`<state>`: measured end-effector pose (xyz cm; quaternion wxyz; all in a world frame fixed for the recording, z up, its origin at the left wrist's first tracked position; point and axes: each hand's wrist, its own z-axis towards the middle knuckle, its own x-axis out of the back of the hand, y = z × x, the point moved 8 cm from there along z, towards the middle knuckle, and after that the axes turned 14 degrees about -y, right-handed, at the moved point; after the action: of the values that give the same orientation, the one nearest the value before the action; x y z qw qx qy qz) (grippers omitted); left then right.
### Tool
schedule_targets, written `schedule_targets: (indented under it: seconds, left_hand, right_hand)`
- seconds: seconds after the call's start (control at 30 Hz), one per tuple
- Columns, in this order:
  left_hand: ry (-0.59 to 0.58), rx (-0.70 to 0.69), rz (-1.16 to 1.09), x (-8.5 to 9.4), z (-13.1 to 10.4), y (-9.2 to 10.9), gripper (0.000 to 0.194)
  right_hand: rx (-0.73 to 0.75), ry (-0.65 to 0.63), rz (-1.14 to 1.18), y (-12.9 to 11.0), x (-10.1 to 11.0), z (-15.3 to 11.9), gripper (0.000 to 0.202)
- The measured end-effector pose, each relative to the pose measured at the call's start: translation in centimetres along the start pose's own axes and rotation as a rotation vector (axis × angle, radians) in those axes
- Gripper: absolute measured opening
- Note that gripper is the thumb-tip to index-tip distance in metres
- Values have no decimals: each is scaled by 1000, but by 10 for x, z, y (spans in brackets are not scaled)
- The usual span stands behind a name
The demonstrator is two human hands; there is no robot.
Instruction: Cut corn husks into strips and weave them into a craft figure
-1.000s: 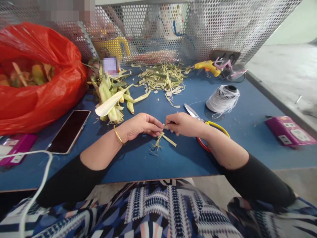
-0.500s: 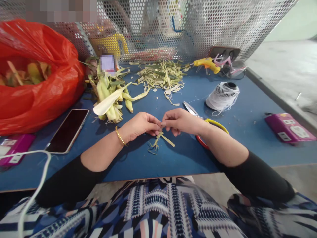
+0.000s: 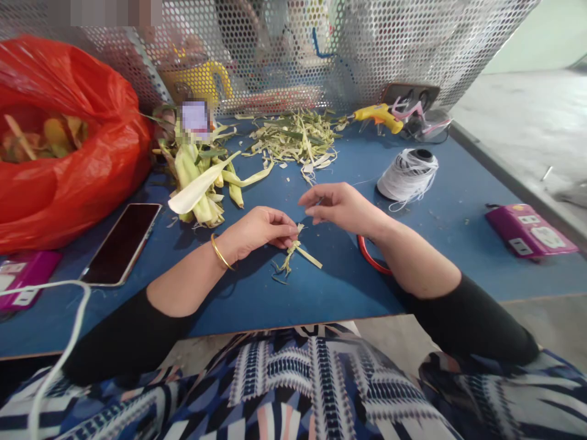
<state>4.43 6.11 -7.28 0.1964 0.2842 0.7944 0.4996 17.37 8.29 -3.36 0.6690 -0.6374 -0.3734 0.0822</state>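
My left hand (image 3: 266, 232) pinches a small knotted piece of pale green husk strips (image 3: 290, 256) between thumb and fingers, just above the blue table. Loose frayed ends hang below the fingers, and one flat strip points to the lower right. My right hand (image 3: 337, 208) is raised a little to the right of it, thumb and fingers apart, with nothing visible between them. Beneath the right wrist lie scissors, of which a red handle (image 3: 370, 260) shows. Beyond the hands are a pile of thin husk strips (image 3: 298, 140) and a bunch of wider husks (image 3: 195, 183).
A red plastic bag (image 3: 114, 128) fills the left side, with a phone (image 3: 121, 244) and white cable nearby. To the right are a spool of white thread (image 3: 408, 177), a yellow glue gun (image 3: 378, 115), glasses and a purple box (image 3: 529, 231). Perforated metal stands behind.
My right hand has lifted away from the husk piece, up and to the right, and its fingers have opened. It now covers more of the scissors. My left hand still holds the piece.
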Motion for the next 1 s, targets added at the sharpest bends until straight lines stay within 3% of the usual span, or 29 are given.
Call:
schedule_targets:
  seconds: [0.17,0.33,0.6,0.83,0.9,1.0]
  left_hand:
    - [-20,-9,-26,2,1,-1,20]
    - [-23,-14,-18,1,3,-3,18]
    - [18,-12,-92,4,3,-5,20]
    - [69,-10,-109,7,1,-4,20]
    - [76,-18,-101,8,1,-4,22]
    - [106,-37,-59,10,0,-1,24]
  right_hand:
    - [-7,-135,-303,-1,-10,3,14]
    - [32,-101,-407,-4,-23,6,3]
    - [5,-31,-502,-9,-16,3,6]
    - [-42,-227,-458,-8,-29,1,6]
    - [-21,-216,-417,-8,-28,1,5]
    - [14,-87,-198,-6,-20,2,9]
